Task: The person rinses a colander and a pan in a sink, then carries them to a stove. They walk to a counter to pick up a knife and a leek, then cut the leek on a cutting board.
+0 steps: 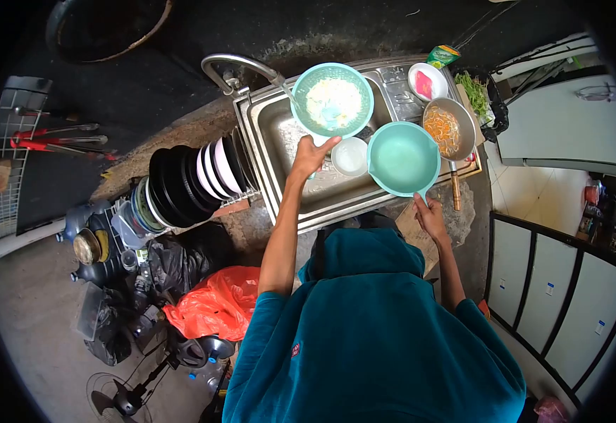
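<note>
My left hand (311, 156) grips the handle of a light teal colander (361, 84) over the sink (271, 123). Pale, whitish pieces of food (330, 99) lie in the colander, whose far left side is by the tap's spout (285, 86). At the sink's right edge, my right hand (430, 217) is closed around the handle of a matching teal bowl (403, 161), which looks bare inside. A small white bowl (350, 156) sits between the two in the sink. The undersides of both handles are hidden by my fingers.
Right of the sink stand a saucepan (469, 134) with orange contents, a white dish (416, 76) with a pink item, a green packet (443, 56) and leafy greens (471, 95). Black and white plates (181, 180) stand in a rack on the left. A red bag (216, 304) lies below.
</note>
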`<state>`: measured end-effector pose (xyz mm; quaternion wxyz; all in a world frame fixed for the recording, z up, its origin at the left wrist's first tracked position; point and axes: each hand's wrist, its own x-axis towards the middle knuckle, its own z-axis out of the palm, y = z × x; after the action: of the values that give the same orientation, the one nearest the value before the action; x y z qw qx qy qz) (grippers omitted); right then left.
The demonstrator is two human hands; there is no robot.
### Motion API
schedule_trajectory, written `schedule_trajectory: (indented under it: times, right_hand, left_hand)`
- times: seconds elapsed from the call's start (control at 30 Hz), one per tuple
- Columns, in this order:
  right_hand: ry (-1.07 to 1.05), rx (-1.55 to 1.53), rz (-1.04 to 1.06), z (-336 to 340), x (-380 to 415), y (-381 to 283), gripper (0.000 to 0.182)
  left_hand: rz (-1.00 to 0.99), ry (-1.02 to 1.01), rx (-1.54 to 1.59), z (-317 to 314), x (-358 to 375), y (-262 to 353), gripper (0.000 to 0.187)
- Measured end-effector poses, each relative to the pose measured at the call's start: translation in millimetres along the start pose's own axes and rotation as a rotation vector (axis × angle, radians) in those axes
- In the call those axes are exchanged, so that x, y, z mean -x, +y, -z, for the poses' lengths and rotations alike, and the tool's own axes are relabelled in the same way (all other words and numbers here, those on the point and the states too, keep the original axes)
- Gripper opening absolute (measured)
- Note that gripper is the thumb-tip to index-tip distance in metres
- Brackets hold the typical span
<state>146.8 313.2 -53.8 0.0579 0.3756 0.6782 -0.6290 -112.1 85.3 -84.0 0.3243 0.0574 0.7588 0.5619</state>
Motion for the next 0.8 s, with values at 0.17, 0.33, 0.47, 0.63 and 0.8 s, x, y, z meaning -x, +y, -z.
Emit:
schedule_trajectory:
  times: [0.17,0.33,0.47,0.63,0.8]
  right_hand:
    - [0.014,-0.024,0.046,2,-2,9,0.041]
    - [0.012,-0.066,0.042,-3,0,8,0.041]
    - [-0.002,-0.057,0.042,-9,-3,0,0.041]
    - [0.005,0.012,0.054,-15,-7,-13,0.041]
    - [-0.011,0.052,0.080,-18,-7,-11,0.041]
  left_hand:
    - [-0.005,0.058,0.078,0,2,-1,0.056]
    - [0.090,0.111,0.057,18,18,-11,0.055]
    - [0.121,0.158,0.048,20,26,-21,0.055]
    - [0.098,0.176,0.190,14,35,-7,0.051]
    - [0.191,0.124,0.050,20,35,-31,0.054]
